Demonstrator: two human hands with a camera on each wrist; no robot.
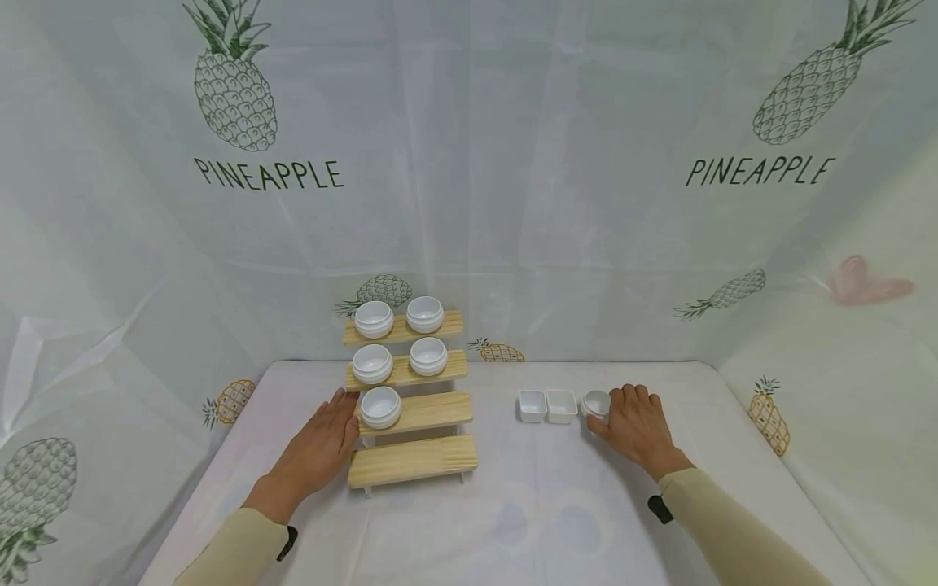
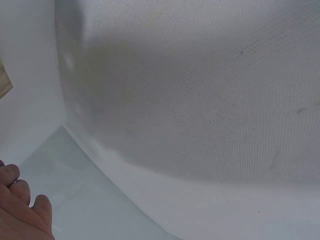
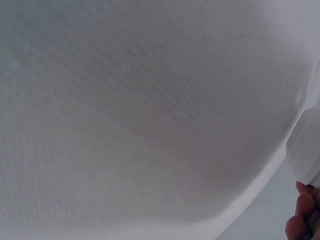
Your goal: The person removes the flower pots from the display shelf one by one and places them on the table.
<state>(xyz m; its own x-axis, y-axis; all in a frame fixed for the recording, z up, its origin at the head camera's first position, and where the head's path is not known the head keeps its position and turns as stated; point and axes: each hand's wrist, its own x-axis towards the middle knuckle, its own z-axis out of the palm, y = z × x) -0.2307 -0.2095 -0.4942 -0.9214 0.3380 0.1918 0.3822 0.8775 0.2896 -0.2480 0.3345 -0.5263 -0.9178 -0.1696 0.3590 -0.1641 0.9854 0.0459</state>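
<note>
A wooden stepped rack (image 1: pixel 412 460) stands on the white table. Two white round bowls (image 1: pixel 374 319) sit on its top step, two more (image 1: pixel 372 363) on the second, and one bowl (image 1: pixel 380 407) at the left of the third; the bottom step is bare. My left hand (image 1: pixel 330 435) lies palm down against the rack's left end, fingers straight, close to that third-step bowl. My right hand (image 1: pixel 636 423) rests flat on the table, thumb and forefinger beside a small round white bowl (image 1: pixel 597 402). The wrist views show only fingertips (image 2: pixel 20 205) (image 3: pixel 302 215) and white cloth.
Two square white dishes (image 1: pixel 532 404) (image 1: pixel 562 404) stand side by side just left of the small bowl. Pineapple-printed sheeting (image 1: pixel 513 203) walls the table at the back and both sides. The table's cloth (image 1: pixel 557 505) stretches toward me in front of the rack.
</note>
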